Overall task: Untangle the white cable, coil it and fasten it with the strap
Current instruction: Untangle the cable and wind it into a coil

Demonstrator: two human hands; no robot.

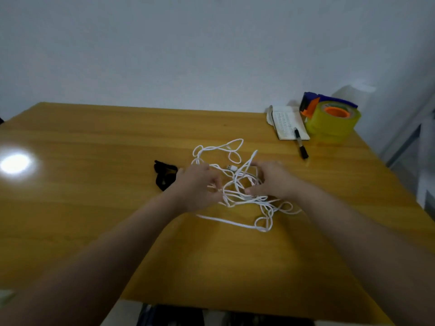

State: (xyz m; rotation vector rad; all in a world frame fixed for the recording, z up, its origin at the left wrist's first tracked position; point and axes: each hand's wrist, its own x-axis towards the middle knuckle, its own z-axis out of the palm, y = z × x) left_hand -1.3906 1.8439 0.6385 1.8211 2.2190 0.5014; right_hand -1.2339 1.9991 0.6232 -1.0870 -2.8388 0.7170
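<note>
A tangled white cable [235, 198] lies in loose loops on the wooden table [94, 184], a little right of centre. One plug end [232, 167] shows in the middle of the heap. My left hand [196, 184] pinches strands at the heap's left side. On the right side, my right hand [270, 180] has its fingers and thumb curled round raised strands. A black strap [163, 175] lies on the table just left of my left hand, partly hidden by it.
At the back right stand a notebook [288, 123], a black marker [300, 144] and a yellow tape dispenser [332, 118] with an orange core. The table's front edge runs close below my forearms. A bright light reflection sits at the far left.
</note>
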